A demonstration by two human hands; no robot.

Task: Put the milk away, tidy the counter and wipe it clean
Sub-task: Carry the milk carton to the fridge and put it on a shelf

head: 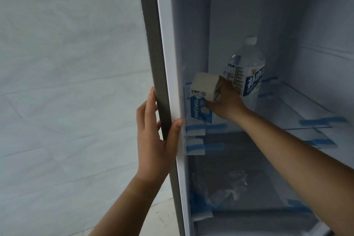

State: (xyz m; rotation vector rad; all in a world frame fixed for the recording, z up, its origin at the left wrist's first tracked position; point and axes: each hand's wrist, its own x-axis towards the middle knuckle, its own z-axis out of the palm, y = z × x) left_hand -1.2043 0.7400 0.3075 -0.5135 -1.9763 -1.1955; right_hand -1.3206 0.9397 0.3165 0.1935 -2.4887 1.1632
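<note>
Fridge (239,15) stands open, and the step in hand looks like seating the milk inside. Its glass shelf (298,109), edged with strips of blue tape (321,120), carries a large water bottle (247,69) towards the back. The milk carton (201,90) is upright at the shelf's left front, just beside the bottle; whether its base already rests on the glass cannot be told. The right hand (226,101) grips the carton from its right side, thumb on the front face. The left hand (153,140) clasps the front edge of the fridge's side wall.

To do this well, set the carton flat and clear of the bottle, feel that it stands, and only then loosen the fingers. Draw the arm back without brushing it.
</note>
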